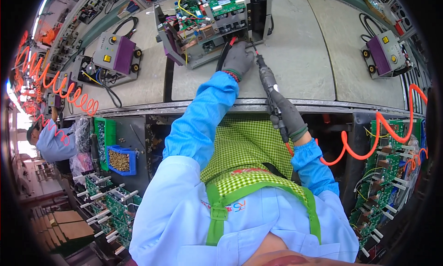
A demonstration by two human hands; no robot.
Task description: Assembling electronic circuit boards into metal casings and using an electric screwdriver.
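Observation:
In my right hand (287, 115), which wears a grey glove, is a dark pneumatic screwdriver (266, 77). Its thin bit points up toward the lower front edge of an opened machine chassis (207, 49), close to my left fingertips. My left hand (238, 59), gloved too, is closed at that edge; what its fingers pinch is hidden. Beside it runs a black cable (224, 55) with a red end. The chassis has a metal frame, purple side panel, copper-coloured parts and a green circuit board (226, 7) with yellow wires on top.
Finished-looking purple-and-grey machines stand at left (115, 54) and right (385, 54). An orange coiled air hose (364, 156) trails from the screwdriver. Below the bench's left edge are a blue bin of brass fasteners (121, 161), a green bin (107, 127) and circuit boards (113, 201). Another person (55, 141) works far left.

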